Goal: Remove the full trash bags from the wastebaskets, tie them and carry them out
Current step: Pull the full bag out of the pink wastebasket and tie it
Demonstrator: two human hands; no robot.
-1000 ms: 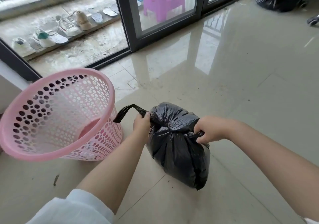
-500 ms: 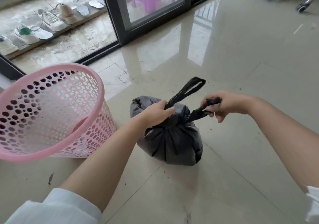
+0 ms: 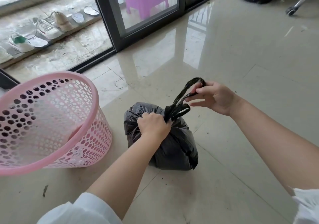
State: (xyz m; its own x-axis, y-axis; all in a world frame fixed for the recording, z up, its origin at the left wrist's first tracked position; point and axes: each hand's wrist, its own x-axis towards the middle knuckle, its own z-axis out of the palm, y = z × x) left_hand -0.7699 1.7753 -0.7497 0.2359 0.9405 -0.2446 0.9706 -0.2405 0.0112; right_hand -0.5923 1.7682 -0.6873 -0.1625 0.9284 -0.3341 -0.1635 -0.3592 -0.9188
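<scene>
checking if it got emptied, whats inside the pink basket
The pink basket shows only its own perforated wall and part of its bottom; no liner or trash is visible. Its near rim hides the rest of the bottom.

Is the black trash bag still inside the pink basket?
No, the black trash bag sits on the floor tiles beside the pink basket, held by both hands.

One head-worn wide-angle camera looks forward and steeply down, close over the tiled floor [image 3: 241, 68]

The left hand [image 3: 152, 126] is fisted, knuckles up, arm reaching forward. The right hand [image 3: 214, 98] is raised higher, thumb and fingers [image 3: 194, 99] pinched, palm facing left.
</scene>
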